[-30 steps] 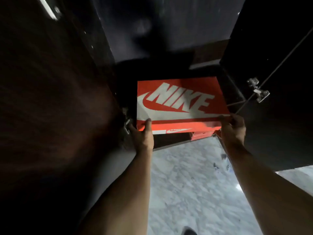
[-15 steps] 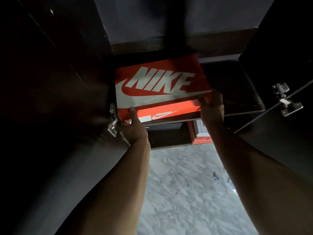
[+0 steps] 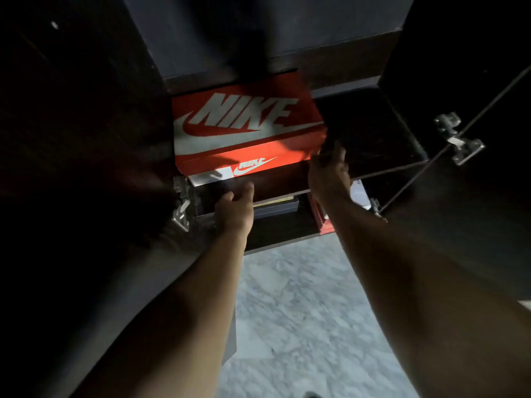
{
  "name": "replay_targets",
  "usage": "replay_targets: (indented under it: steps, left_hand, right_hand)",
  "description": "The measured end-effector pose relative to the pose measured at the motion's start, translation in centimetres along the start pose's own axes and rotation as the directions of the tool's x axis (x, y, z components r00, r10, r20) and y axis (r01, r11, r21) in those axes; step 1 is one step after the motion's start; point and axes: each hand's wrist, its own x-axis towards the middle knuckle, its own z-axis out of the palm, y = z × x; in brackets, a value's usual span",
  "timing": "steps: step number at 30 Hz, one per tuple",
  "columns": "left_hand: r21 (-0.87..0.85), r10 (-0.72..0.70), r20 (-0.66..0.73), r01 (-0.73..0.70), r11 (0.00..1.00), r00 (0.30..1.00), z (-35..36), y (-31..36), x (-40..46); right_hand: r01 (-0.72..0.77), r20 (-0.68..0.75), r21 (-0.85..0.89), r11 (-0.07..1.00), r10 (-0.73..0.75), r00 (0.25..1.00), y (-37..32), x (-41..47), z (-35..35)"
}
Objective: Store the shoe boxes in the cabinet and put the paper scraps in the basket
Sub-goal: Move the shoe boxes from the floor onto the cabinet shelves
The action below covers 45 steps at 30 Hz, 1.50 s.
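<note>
1. Currently the left door hinge (image 3: 181, 206) sits at the near left edge of the cabinet (image 3: 373, 156) opening, just beside the left hand (image 3: 234, 209). Risk: knuckles or the box corner catch on it if the hand swings left.
2. Left hand is below the box's near face, fingers loosely curled, gripping nothing that I can see. Whether a fingertip touches the box or the shelf edge, cannot tell; too dark. Risk: no support under the near left corner.
3. Orange shoe box (image 3: 247, 130) lies flat on the upper shelf, left side of the compartment, lid up. Its near face looks to stick out a little past the shelf edge; my read, not certain. Risk: if it is not seated, it tips off toward the floor (image 3: 301, 311), or a closing door hits it.
4. Lower shelf already holds a dark box (image 3: 275, 205) and a red box (image 3: 323, 222) standing on edge. Risk: a dropped box knocks these out.
5. Right hand (image 3: 330, 170) is at the box's near right corner, fingers bent against it, looks like a push contact rather than a full grip. Risk: a one-sided push skews the box against the left wall and jams it.
6. Right door hinge (image 3: 459, 139) is well apart on the far right. Low risk.
7. Paper scraps and basket: not in view.
</note>
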Motion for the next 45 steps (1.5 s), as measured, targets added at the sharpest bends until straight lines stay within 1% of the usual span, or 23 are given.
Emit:
replay_targets:
  steps: [1, 3, 5, 7, 10, 12, 14, 17, 20, 23, 25, 28, 31, 36, 37, 39, 41, 43, 45]
  left_hand:
    - [0.076, 0.047, 0.069, -0.052, 0.996, 0.996, 0.6, -0.7, -2.1]
    - [0.201, 0.093, 0.201, -0.134, 0.970, 0.975, 2.0, -2.0, -6.2]
    - [0.290, 0.127, 0.332, -0.229, 0.929, 0.935, 3.1, -2.6, -10.3]
    - [0.365, 0.184, 0.466, -0.378, 0.851, 0.865, 3.4, -1.3, -15.1]
    - [0.408, 0.246, 0.647, -0.601, 0.687, 0.721, 2.4, 2.0, -23.4]
    - [0.400, 0.250, 0.739, -0.705, 0.585, 0.626, 1.5, 4.0, -29.1]
    - [0.384, 0.246, 0.809, -0.796, 0.467, 0.534, 0.2, 5.5, -34.7]
    - [0.323, 0.202, 0.892, -0.883, 0.340, 0.404, -0.8, 5.7, -41.4]
    - [0.276, 0.105, 0.945, -0.928, 0.251, 0.310, -0.6, 4.7, -45.9]
    - [0.244, 0.052, 0.965, -0.952, 0.184, 0.257, 0.4, 3.6, -49.4]
    - [0.224, 0.047, 0.971, -0.962, 0.157, 0.234, 1.6, 2.8, -51.3]
    - [0.204, 0.015, 0.978, -0.975, 0.085, 0.206, 4.5, 1.9, -53.7]
    - [0.213, -0.020, 0.977, -0.976, 0.049, 0.212, 8.0, 0.8, -55.4]
    - [0.233, -0.068, 0.971, -0.971, 0.047, 0.229, 15.2, -1.2, -57.2]
    - [0.250, -0.078, 0.966, -0.967, 0.049, 0.246, 17.8, -1.7, -57.5]
    - [0.263, -0.094, 0.962, -0.963, 0.061, 0.256, 20.0, -2.1, -57.6]
    - [0.299, -0.120, 0.950, -0.952, 0.070, 0.290, 24.6, -3.4, -57.9]
    - [0.332, -0.147, 0.937, -0.940, 0.085, 0.318, 29.0, -4.8, -58.2]
    - [0.342, -0.157, 0.933, -0.934, 0.106, 0.324, 33.6, -6.6, -58.0]
  right_hand:
    - [-0.034, 0.014, -0.056, 0.998, 0.035, 0.999, 1.7, -2.1, -0.8]
    - [-0.117, 0.035, -0.197, 0.973, 0.126, 0.991, 5.2, -6.5, -3.1]
    - [-0.194, 0.007, -0.303, 0.933, 0.205, 0.979, 8.1, -10.3, -6.5]
    - [-0.250, -0.033, -0.368, 0.896, 0.256, 0.966, 9.0, -14.5, -10.9]
    - [-0.309, -0.112, -0.426, 0.850, 0.290, 0.951, 8.0, -22.2, -18.3]
    - [-0.387, -0.156, -0.433, 0.814, 0.356, 0.922, 7.4, -27.6, -23.0]
    - [-0.480, -0.188, -0.416, 0.773, 0.443, 0.876, 7.5, -32.9, -27.0]
    - [-0.560, -0.236, -0.369, 0.742, 0.508, 0.828, 8.6, -40.2, -31.7]
    - [-0.628, -0.275, -0.296, 0.719, 0.566, 0.777, 9.9, -46.4, -34.9]
    - [-0.727, -0.296, -0.176, 0.664, 0.668, 0.682, 12.6, -50.7, -37.0]
    - [-0.754, -0.304, -0.109, 0.647, 0.701, 0.645, 14.5, -52.5, -38.2]
    - [-0.783, -0.338, -0.059, 0.619, 0.725, 0.600, 16.1, -54.1, -40.3]
    - [-0.803, -0.337, -0.026, 0.596, 0.751, 0.568, 19.1, -54.1, -42.2]
    - [-0.787, -0.326, 0.062, 0.614, 0.758, 0.565, 25.2, -51.3, -45.9]
    - [-0.789, -0.321, 0.093, 0.608, 0.768, 0.554, 27.2, -49.9, -47.1]
    - [-0.779, -0.320, 0.142, 0.611, 0.773, 0.548, 29.0, -48.7, -48.3]
    - [-0.778, -0.318, 0.194, 0.597, 0.789, 0.526, 33.0, -46.4, -50.1]
    - [-0.794, -0.290, 0.237, 0.559, 0.821, 0.492, 37.3, -44.3, -51.4]
    - [-0.807, -0.263, 0.282, 0.519, 0.851, 0.455, 41.7, -41.9, -52.5]
